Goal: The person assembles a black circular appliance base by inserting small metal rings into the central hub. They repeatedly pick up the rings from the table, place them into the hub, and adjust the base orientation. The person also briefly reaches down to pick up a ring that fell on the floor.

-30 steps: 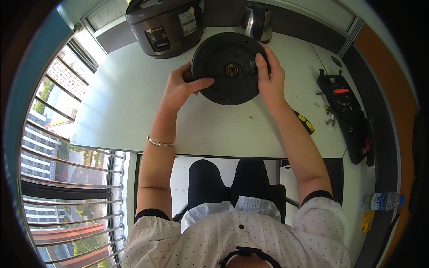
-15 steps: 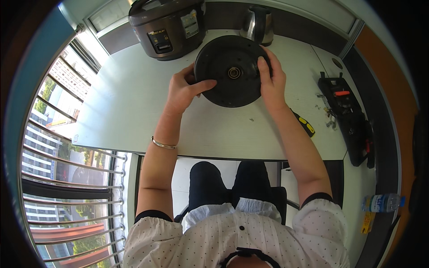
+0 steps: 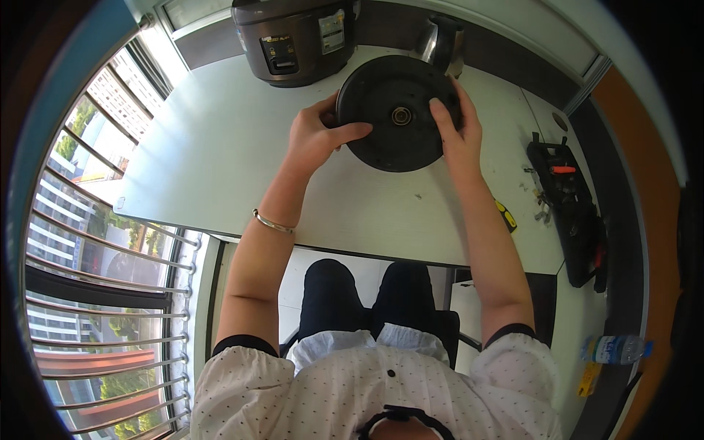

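Note:
Above the white table I hold a round black base with brass-coloured connector rings at its centre. Its ringed face is turned up toward me. My left hand grips the left rim, thumb across the face and fingers behind the edge. On the right rim, my right hand is closed too, its thumb pressed on the face and its fingers round the far side. What lies beneath the base is hidden. A yellow-and-black tool handle lies beside my right forearm, which partly covers it.
A brown rice cooker and a metal kettle stand at the back of the table. At the right lie an open black tool case, small metal parts and a water bottle. A barred window is at the left.
In the picture, the base and both hands sit slightly farther right. The rice cooker and kettle have shifted right and up, so the view has moved. My grip looks the same.

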Motion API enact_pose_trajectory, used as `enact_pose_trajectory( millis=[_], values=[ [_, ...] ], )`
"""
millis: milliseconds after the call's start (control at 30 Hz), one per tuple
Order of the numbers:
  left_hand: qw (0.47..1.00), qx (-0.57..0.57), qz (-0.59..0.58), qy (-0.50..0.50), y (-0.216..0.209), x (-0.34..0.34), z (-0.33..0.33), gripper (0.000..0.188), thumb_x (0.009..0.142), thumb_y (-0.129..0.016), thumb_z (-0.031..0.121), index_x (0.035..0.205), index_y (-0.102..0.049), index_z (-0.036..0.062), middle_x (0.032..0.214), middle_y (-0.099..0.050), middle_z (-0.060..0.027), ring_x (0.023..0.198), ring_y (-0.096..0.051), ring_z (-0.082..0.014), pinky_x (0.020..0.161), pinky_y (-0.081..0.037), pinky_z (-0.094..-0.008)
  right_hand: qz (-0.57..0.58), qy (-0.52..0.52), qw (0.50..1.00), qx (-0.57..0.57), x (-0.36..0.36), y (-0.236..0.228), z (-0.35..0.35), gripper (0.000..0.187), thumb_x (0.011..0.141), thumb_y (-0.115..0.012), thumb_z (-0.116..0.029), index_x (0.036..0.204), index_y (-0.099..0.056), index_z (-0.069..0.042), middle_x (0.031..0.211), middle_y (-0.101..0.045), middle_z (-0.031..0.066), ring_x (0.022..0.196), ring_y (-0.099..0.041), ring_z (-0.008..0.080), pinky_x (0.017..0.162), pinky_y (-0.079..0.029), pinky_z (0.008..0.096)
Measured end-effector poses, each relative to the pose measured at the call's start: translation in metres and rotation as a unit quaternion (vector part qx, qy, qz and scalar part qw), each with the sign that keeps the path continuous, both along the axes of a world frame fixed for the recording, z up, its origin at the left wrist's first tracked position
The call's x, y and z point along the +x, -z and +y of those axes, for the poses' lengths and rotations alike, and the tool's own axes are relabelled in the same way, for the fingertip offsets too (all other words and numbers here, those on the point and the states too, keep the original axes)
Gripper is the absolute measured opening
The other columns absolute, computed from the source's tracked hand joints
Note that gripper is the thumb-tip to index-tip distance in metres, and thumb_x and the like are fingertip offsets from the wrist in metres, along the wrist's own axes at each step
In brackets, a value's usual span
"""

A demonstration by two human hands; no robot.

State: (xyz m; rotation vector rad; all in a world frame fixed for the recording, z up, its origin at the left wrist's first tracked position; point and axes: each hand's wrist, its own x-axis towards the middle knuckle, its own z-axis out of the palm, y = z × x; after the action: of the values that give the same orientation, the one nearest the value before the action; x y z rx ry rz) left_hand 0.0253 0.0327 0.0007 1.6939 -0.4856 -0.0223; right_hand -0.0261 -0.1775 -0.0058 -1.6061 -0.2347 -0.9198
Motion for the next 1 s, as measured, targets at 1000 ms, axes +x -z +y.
enact_pose_trajectory(
  millis=[1000],
  values=[
    [0.997,0.060,-0.040,0.014,0.001,-0.002,0.006,0.076,0.063,-0.078,0.034,0.127,-0.053,0.0015,0.078,-0.066,-0.0055,0.067,-0.058,-0.0111,0.063,-0.046,-0.0235,0.013,-0.019,0.999,-0.026,0.008,-0.006,-0.011,0.043,0.084,-0.068,-0.028,0.115,-0.058,0.001,0.094,-0.066,0.0083,0.085,-0.060,0.0129,0.078,-0.048,0.0250]
  ],
)
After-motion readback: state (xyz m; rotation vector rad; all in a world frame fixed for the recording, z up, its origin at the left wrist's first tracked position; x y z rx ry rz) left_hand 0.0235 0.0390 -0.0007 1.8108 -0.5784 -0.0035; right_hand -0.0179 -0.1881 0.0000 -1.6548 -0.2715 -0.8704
